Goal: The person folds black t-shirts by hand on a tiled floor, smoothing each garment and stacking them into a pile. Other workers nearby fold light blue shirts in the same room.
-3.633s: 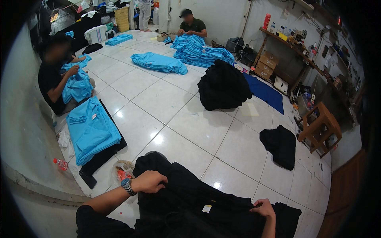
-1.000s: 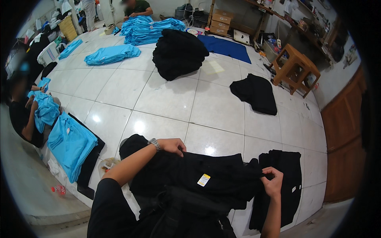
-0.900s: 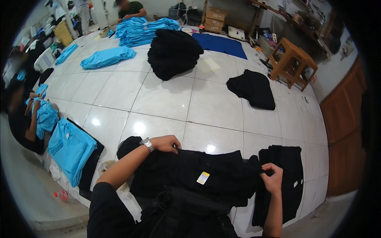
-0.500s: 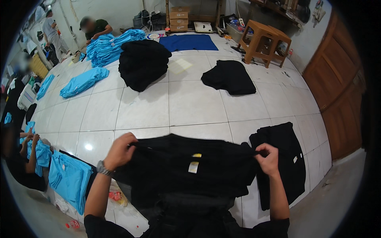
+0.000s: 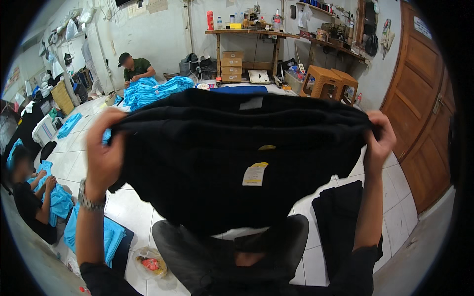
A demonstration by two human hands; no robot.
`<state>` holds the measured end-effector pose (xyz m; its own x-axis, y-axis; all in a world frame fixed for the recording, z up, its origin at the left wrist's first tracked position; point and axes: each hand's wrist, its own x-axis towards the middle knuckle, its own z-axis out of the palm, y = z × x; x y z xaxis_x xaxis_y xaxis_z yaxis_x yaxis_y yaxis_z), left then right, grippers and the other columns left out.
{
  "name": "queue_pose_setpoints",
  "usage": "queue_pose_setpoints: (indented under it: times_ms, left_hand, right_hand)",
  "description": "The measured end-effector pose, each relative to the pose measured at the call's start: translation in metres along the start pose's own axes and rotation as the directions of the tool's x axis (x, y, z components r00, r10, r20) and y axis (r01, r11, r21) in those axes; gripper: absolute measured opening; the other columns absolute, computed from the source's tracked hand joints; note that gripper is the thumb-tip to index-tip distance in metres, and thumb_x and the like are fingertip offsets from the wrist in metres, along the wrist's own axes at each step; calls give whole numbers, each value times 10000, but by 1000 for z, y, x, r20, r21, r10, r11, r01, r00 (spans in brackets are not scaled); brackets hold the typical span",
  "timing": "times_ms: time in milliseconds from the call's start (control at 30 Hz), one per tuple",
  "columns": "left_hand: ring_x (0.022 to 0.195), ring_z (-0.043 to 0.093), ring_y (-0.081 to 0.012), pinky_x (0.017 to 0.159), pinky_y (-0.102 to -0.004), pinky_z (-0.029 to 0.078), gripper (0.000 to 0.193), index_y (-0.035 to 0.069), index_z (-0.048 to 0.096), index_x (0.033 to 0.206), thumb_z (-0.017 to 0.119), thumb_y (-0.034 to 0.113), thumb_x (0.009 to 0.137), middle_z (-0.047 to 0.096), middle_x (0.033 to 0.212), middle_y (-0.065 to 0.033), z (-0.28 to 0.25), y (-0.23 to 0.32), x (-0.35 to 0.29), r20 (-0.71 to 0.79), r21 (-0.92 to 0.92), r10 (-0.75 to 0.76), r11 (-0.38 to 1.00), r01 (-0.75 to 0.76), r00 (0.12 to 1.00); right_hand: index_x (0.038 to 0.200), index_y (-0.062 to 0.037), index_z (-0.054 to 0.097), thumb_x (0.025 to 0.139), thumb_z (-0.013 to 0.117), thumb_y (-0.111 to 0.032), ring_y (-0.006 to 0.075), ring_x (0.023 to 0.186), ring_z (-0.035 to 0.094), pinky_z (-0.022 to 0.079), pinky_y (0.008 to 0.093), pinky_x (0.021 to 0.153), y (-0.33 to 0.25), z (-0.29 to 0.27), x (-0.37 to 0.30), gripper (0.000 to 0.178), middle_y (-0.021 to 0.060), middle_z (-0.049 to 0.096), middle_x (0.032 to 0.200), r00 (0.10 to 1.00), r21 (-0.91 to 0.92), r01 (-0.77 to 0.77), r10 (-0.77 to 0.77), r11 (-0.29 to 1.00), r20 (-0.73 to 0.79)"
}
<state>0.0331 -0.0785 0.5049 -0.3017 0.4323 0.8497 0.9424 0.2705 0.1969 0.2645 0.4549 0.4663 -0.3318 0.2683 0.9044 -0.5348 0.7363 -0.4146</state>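
Spread wide before me are several layered black shirts, lifted off the floor with their lower part hanging above my lap. My left hand grips their upper left corner, fingers closed and a metal watch on the wrist. At the upper right corner, my right hand pinches the cloth between thumb and fingers. A white and yellow label shows near the middle of the front layer, with more tags on the layers behind. Folded black garments lie on the floor beside my right forearm.
Light-blue garments and a clear plastic bag lie at the lower left. A seated person handles blue cloth at left; another sits behind a blue pile. Brown stools and a wooden door stand right.
Both hands have raised the black shirts up and away from my lap, and the layers now fan apart at the top. My view has tilted upward, showing more of the back wall.
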Motion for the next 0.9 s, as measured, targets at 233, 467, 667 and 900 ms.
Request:
queue_pose_setpoints:
  times_ms: [233,467,667,900]
  left_hand:
    - [854,652,-95,822,-280,517,105,-34,678,1013,594,19,979,706,871,-43,-29,-34,67,31,149,-126,982,120,992]
    - [803,692,-160,800,-321,545,153,-41,719,1042,606,24,962,755,882,-107,-35,-12,92,59,172,-167,973,155,984]
    - [882,723,-205,820,-335,553,197,-36,736,1060,602,26,929,757,914,-142,-46,-24,97,-173,435,-22,895,96,985]
    - [975,720,-268,891,-367,536,238,-40,711,1093,639,14,872,757,1047,-176,-64,-54,107,-42,522,-83,848,93,996]
  right_hand:
    - [958,1,720,884,748,53,71,805,671,536,213,732,30,13,102,95,13,719,899,982,-57,-82,90,995,169]
    - [969,-18,735,859,727,58,79,825,662,544,265,760,-19,53,135,133,28,716,896,993,-203,89,-71,975,98]
    - [910,-38,701,846,798,1,47,732,602,486,214,683,-15,63,138,122,-14,691,842,986,-65,-69,78,996,150]
    - [933,-10,672,821,688,39,91,821,613,503,280,734,-14,74,162,124,18,672,853,955,-238,68,6,969,297]
